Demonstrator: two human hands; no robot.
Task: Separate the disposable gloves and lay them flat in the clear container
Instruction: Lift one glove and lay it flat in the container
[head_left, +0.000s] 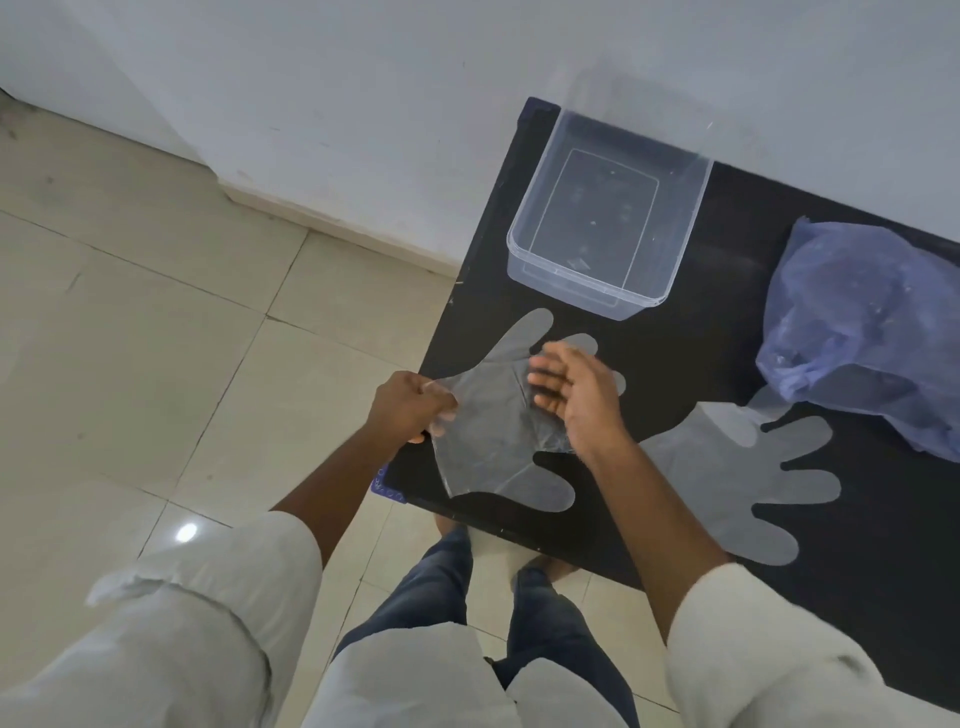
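Nothing lies in the clear container (602, 291) at the bench's (727, 364) far edge yet: left hand (410, 408) pinches one glove (493, 441) by its cuff at the bench's left edge, right hand (576, 395) open over it, a second glove (727, 467) flat nearby.

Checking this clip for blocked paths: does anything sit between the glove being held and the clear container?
Nothing visible does. The held glove, pinched by the left hand with the right hand over it, lies just before the clear container. Only bare black table separates them, and the container looks empty.
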